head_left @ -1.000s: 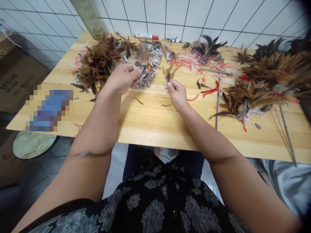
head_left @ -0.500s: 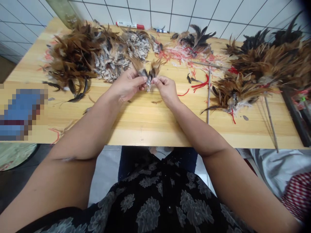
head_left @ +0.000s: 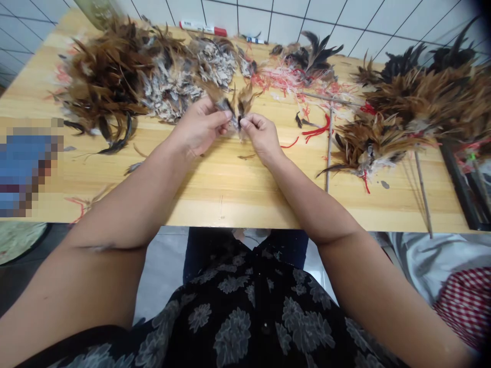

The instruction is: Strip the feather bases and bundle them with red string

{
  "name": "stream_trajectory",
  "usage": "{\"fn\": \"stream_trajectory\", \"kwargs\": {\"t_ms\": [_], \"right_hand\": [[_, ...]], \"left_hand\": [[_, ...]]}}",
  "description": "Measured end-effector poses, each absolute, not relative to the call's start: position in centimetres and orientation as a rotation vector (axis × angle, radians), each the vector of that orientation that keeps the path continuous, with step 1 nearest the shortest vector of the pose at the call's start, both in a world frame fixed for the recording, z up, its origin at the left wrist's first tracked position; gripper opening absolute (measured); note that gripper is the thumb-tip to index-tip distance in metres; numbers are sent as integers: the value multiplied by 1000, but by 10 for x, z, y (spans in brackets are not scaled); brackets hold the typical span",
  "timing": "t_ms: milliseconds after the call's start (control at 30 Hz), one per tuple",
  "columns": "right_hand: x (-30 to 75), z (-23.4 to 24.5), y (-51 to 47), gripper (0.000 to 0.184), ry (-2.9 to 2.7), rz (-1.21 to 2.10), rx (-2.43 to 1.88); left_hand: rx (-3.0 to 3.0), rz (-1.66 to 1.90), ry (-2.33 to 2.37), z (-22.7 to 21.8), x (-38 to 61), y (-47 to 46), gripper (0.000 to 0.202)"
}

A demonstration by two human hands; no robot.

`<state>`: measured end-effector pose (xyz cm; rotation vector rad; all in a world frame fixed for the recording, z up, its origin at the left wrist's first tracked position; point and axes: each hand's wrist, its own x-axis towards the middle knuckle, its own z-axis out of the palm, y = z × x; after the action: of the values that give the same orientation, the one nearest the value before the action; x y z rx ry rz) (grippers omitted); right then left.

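Observation:
Over the middle of a wooden table (head_left: pixel 230 194), my left hand (head_left: pixel 199 130) and my right hand (head_left: pixel 261 135) meet. Both pinch a small bunch of brown and black feathers (head_left: pixel 238 104) at its quill ends, fingertips nearly touching. The feather tips fan upward, away from me. Just behind the hands lies a big heap of loose brown and grey feathers (head_left: pixel 146 76).
Feather bundles tied with red string (head_left: pixel 387 138) and thin wooden sticks (head_left: pixel 329 148) lie at the right. Red string scraps (head_left: pixel 316 130) litter the middle back. A red-capped marker (head_left: pixel 203 28) rests by the tiled wall. A blurred blue patch (head_left: pixel 26 168) sits on the left edge.
My left hand came away from the heap with feathers and joined my right hand; both now pinch one bunch together. The view shifted toward the table's right side.

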<state>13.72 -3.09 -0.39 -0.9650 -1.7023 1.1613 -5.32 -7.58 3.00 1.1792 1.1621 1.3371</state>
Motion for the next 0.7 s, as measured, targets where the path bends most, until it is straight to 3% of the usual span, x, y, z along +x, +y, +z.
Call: {"fn": "stream_trajectory", "kwargs": {"t_ms": [167, 533, 700], "right_hand": [[137, -7, -29, 59, -1695, 1151, -971], [136, -10, -26, 49, -1708, 1087, -1000], [139, -15, -19, 43, -1725, 999, -1109]], "left_hand": [[1094, 1462, 1131, 28, -60, -69, 65], [1139, 1368, 1166, 36, -60, -76, 49], [1195, 1294, 1109, 43, -55, -83, 57]]}}
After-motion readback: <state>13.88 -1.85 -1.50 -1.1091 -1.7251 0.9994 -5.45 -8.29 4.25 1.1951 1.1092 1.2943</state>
